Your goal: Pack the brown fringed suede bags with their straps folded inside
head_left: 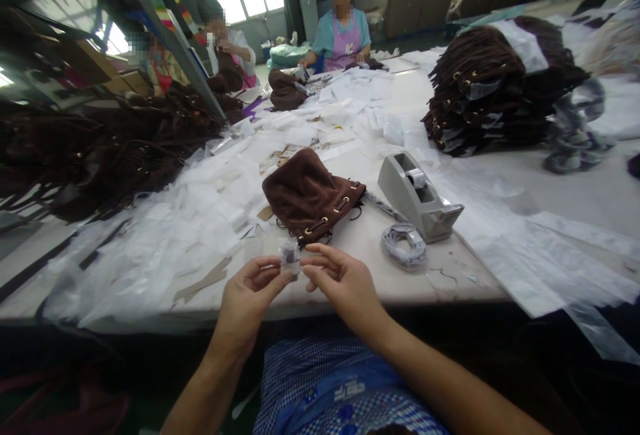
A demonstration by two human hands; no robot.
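Note:
My left hand (247,295) and my right hand (340,281) meet just over the near table edge, both pinching a small clear-wrapped grey item (290,258) between fingertips. Right behind them on the white table (465,268) lies a brown suede drawstring pouch (307,195) with gold eyelets. A grey tape dispenser (417,195) stands to the right of the pouch. A coiled strip in clear wrap (404,245) lies in front of the dispenser.
Loose clear plastic bags (200,215) cover the table's left and middle. A tall stack of brown pouches (495,81) sits at right, and a dark heap (100,148) at left. Three people work at the far end; one in a pink apron (343,38).

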